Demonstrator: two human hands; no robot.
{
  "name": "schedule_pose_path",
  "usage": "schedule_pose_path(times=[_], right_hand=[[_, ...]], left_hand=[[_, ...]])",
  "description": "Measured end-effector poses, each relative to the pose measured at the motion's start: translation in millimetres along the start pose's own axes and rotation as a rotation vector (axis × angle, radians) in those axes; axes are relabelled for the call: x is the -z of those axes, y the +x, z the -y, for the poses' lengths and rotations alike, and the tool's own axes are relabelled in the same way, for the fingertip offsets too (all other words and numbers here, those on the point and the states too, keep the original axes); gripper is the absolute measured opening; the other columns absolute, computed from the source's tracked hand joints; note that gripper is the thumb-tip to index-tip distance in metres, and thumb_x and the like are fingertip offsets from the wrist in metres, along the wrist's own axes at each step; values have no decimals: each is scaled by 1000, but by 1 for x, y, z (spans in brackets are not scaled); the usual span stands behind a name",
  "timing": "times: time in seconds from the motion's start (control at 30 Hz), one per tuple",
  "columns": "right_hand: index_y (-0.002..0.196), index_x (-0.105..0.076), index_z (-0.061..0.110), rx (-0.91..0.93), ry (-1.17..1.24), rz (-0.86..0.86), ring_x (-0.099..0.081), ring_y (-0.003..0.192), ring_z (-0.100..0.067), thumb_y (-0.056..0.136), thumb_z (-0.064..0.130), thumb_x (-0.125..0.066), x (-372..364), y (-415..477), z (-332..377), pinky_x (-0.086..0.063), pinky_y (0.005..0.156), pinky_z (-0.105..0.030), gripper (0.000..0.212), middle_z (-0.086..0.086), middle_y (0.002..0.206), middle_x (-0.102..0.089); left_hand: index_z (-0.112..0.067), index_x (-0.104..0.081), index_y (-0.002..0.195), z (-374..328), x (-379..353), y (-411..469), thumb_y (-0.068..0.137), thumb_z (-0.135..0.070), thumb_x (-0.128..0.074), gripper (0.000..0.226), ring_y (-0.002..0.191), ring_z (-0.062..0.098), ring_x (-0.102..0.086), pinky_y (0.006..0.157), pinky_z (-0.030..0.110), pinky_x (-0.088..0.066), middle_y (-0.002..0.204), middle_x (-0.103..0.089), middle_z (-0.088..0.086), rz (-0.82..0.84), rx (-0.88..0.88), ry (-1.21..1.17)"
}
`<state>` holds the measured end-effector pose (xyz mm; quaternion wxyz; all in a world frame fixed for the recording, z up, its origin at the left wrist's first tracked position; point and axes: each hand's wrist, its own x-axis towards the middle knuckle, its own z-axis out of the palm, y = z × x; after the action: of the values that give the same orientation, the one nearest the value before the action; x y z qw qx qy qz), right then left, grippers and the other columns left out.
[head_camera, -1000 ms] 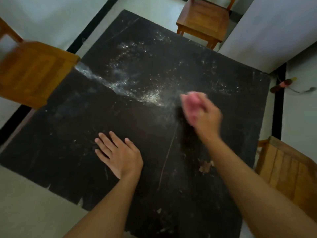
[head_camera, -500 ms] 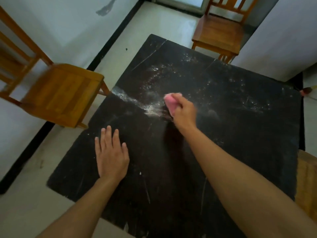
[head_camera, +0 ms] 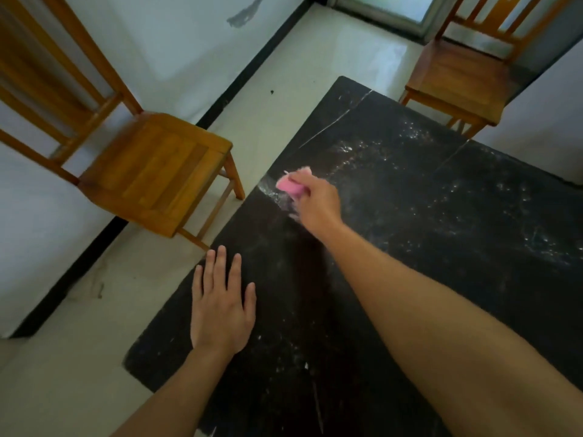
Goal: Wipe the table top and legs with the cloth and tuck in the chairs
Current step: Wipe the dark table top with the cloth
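1. The pink cloth [head_camera: 291, 186] is bunched in the right hand [head_camera: 318, 201] and pressed to the black surface [head_camera: 441, 263] at its left edge. It sits on a pale streak [head_camera: 270, 191] of residue.
2. Grip, right hand: the fingers are curled round the cloth and hold it firmly.
3. Grip, left hand [head_camera: 222, 307]: it lies palm down on the surface near the same edge, closer to the person. The fingers are straight and slightly spread, and it holds nothing.
4. Judged done: the part of the surface between the streak and the person looks dark and largely free of powder. Only scattered flecks and scratches remain.
5. Judged outstanding: white speckles [head_camera: 467, 187] cover the far and right portions of the surface beyond the streak. That area appears unwiped.
6. The legs of the surface are out of view, so their condition cannot be assessed.
7. The left chair [head_camera: 154, 171] stands apart from the left edge, angled, with its whole seat out over the floor [head_camera: 284, 99]. It is not tucked in.
8. The far chair [head_camera: 463, 80] stands at the far corner with its seat clear of the surface. It is not tucked in either.
9. Assessment: the top is roughly half wiped, and the chairs remain to be done.
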<state>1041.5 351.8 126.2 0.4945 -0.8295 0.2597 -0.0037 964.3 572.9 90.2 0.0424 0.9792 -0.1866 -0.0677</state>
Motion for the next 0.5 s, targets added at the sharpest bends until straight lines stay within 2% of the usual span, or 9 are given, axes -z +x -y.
schedule_pose_path(times=[0.07,0.13,0.17,0.23,0.27,0.33,0.4,0.43,0.5], right_hand=[[114,-69,27,64,12,-69,-62,97,-11,94,14,-59,19,20,16,-51,89,-25,26,2,114,-65],[115,-68,25,48,-97,-265,-59,94,-7,95,9,-55,40,24,6,-45,87,-20,29,5,108,-64],[118,-66,25,-16,-169,-339,-59,103,-13,94,2,-51,40,25,-1,-44,93,-24,37,3,115,-63],[119,-65,27,-96,-304,-374,-49,127,-20,87,-9,-48,16,23,-6,-38,109,-38,51,2,132,-56],[114,-67,28,-21,-365,-307,-44,133,-20,85,-10,-50,-6,25,-3,-33,114,-40,51,3,135,-54],[106,-68,26,181,-420,-14,-43,134,-23,86,-8,-52,-41,36,17,-32,115,-40,43,0,134,-56],[114,-70,18,242,-337,209,-48,127,-25,89,-6,-47,-46,48,43,-36,109,-34,42,-6,132,-59],[116,-70,15,233,-295,235,-53,123,-25,90,-4,-47,-37,51,52,-38,103,-29,39,-7,128,-62],[118,-69,14,233,-229,111,-60,109,-23,94,5,-50,1,41,52,-42,92,-24,32,-5,117,-67]], left_hand=[[-11,-35,144,1,1,1,96,-46,-22,61,145,28,-15,116,48,-20,155,-26,16,3,-9,-14],[-11,-36,144,1,2,1,96,-45,-22,61,145,28,-16,116,48,-22,154,-27,16,5,-14,-20],[-11,-36,144,1,2,1,96,-45,-22,60,145,28,-17,115,48,-23,154,-27,16,5,-15,-20],[-12,-35,144,2,2,2,96,-45,-22,60,145,28,-17,116,47,-21,154,-27,16,18,-23,-18],[-12,-35,144,2,2,2,97,-45,-22,60,145,28,-16,116,46,-18,154,-27,15,24,-27,-14],[-12,-36,144,5,1,3,97,-46,-23,60,145,27,-16,115,45,-14,154,-27,15,20,-30,-2],[-12,-37,144,6,0,3,97,-45,-23,59,145,27,-16,115,45,-15,155,-27,14,33,-34,-5],[-12,-37,145,6,0,3,97,-45,-24,59,145,27,-17,115,45,-16,155,-27,14,36,-38,-8],[-12,-37,144,8,1,2,97,-44,-25,59,145,27,-17,115,46,-17,155,-27,14,33,-37,-19]])
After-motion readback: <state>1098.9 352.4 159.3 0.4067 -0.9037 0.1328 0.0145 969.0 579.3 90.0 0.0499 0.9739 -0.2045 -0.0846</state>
